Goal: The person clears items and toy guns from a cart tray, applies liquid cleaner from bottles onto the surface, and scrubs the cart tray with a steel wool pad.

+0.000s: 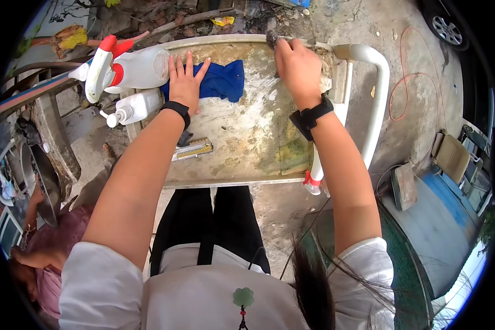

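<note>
On the blue cloth [223,81], at the upper left of the worn table top [253,143], my left hand [185,87] lies flat with its fingers spread. My right hand [300,70] is at the far right edge of the table, fingers curled round a dark, rough piece [273,36] that shows only in part. Left of my left hand lies a spray bottle [140,69] with a red and white head. A white pump bottle [140,105] lies just below it. Nearer me on the table is a brush-like tool with yellowish bristles [195,149].
A white curved pipe [380,82] stands along the table's right side, with a red and white nozzle [312,184] near its lower end. Another person in a pink top [52,247] is at the lower left. An orange hose [404,74] lies on the ground at right.
</note>
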